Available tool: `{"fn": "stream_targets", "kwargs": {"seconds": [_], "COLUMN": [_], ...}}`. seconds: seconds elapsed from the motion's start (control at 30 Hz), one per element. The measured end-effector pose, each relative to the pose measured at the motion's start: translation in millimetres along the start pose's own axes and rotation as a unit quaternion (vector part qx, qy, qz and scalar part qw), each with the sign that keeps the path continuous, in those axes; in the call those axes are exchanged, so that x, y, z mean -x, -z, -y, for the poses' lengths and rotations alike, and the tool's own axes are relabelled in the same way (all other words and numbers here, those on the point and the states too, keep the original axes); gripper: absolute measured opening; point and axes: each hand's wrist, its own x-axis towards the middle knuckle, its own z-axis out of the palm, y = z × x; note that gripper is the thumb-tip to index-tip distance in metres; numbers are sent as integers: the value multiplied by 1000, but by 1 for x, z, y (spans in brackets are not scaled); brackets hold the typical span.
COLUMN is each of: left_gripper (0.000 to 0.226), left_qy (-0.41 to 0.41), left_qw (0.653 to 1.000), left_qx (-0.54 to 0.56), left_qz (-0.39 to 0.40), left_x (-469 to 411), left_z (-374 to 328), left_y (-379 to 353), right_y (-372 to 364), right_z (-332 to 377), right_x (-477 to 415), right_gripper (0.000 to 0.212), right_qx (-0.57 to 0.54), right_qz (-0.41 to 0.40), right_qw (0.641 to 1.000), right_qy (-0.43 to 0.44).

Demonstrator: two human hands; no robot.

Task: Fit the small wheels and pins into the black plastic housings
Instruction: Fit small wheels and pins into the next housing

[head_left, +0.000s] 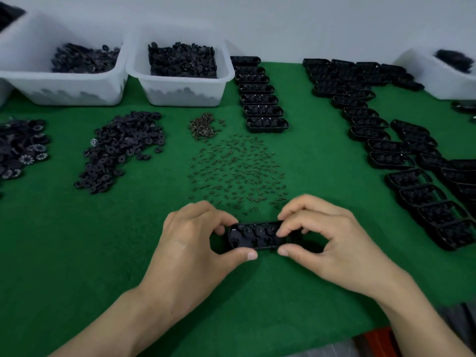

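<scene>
Left hand [195, 243] and right hand [327, 240] both pinch 1 black housing [255, 237] between thumb and curled fingers, at the middle of the table's [77, 253] near edge; 3 wheels [258, 230] sit in its far row. Beyond it lie scattered pins [237, 168], with 1 wheel pile [121, 150] to their left and a column of 7 housings [260, 99] toward the far edge. 2 white bins [180, 92] at the far-left edge hold black round parts [183, 60].

The right hand [332, 235] hides the right end of the housing [253, 239].
</scene>
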Motion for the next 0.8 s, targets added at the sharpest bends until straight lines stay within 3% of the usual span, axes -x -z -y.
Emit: {"fn": "stream_targets", "kwargs": {"seconds": [0.5,0.63,0.8], "left_gripper": [43,50,42], "left_qy": [6,34,86], "left_qw": [999,998,974], "left_qx": [-23,59,200], "left_qz": [-22,-3,60], "left_x": [-64,-83,-124], "left_z": [-11,-13,-23], "left_y": [11,5,-1], "right_y": [3,15,42], "right_z": [-11,-26,-53], "right_x": [-43,-58,-90], "right_gripper": [7,6,5], "right_qx": [63,74,94], "right_qz": [-145,-186,-220], "right_qw": [986,978,969], "right_qy": [-44,-52,-62]}}
